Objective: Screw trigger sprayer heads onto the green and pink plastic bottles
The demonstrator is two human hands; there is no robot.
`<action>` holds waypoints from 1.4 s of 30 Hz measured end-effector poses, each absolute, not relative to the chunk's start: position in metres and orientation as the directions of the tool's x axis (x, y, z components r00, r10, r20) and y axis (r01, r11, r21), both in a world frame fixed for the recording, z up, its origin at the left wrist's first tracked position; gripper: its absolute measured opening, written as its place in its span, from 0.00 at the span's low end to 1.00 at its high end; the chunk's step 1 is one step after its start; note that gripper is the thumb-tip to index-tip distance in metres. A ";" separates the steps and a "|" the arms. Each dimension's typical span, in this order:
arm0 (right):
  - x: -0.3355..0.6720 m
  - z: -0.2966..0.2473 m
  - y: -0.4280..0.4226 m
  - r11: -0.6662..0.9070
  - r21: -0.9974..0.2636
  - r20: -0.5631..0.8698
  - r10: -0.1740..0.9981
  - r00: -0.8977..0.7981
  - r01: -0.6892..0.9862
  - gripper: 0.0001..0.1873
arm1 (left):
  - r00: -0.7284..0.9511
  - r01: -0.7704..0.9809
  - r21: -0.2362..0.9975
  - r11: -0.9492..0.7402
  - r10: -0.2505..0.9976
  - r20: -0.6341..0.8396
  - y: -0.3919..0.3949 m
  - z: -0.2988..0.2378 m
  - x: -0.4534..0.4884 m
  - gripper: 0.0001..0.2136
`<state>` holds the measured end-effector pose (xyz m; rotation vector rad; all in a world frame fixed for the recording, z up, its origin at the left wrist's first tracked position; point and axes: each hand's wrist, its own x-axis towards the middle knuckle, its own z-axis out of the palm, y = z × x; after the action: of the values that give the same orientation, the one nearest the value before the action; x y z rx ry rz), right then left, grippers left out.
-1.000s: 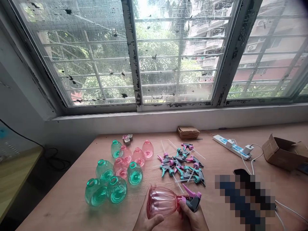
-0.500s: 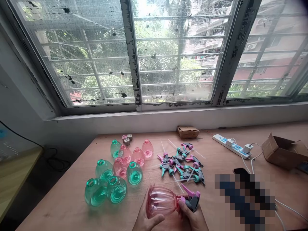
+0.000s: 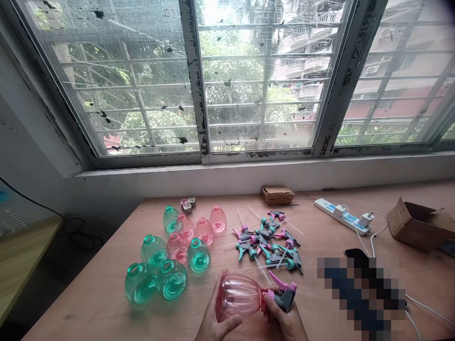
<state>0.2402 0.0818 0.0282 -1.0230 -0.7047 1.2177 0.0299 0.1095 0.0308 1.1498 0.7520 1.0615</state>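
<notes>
A clear pink spray bottle (image 3: 240, 294) lies sideways between my hands, low over the table's front. My left hand (image 3: 221, 316) is closed around its base, thumb along the near side. On the bottle's neck sits a grey and pink spray head (image 3: 284, 294), its trigger pointing up and away. My right hand (image 3: 280, 316) grips the spray head at the pink collar, thumb pressed on it. Behind them is a pile of loose spray heads (image 3: 270, 241) with white tubes. To the left stand several open green bottles (image 3: 172, 280) and pink bottles (image 3: 204, 232).
A white power strip (image 3: 341, 215) with plugs and cables lies at the right, beside an open cardboard box (image 3: 421, 225). A flattened brown box (image 3: 277, 194) and small square blocks (image 3: 187, 205) sit by the wall. A pixelated dark area covers something at the right front.
The bottle has turned very slightly in my hands, its ribs catching the light differently. Both hands keep almost the same place and grip.
</notes>
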 end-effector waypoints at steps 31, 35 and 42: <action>0.234 0.024 0.081 0.080 -0.916 -0.056 0.945 0.323 -0.394 0.22 | 0.328 -0.177 0.984 0.010 0.943 0.049 0.116 0.015 0.029 0.53; 0.234 0.025 0.080 0.075 -0.916 -0.061 0.945 0.321 -0.394 0.23 | 0.314 -0.180 0.984 -0.004 0.947 0.061 0.111 0.022 0.029 0.53; 0.233 0.030 0.079 0.097 -0.918 -0.046 0.937 0.347 -0.384 0.23 | 0.338 -0.201 0.979 0.037 0.941 0.034 0.111 0.027 0.032 0.53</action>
<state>0.2331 0.0792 0.0305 -1.0394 -0.6706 1.0949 0.0323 0.1108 0.0268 1.2016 0.8087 1.0419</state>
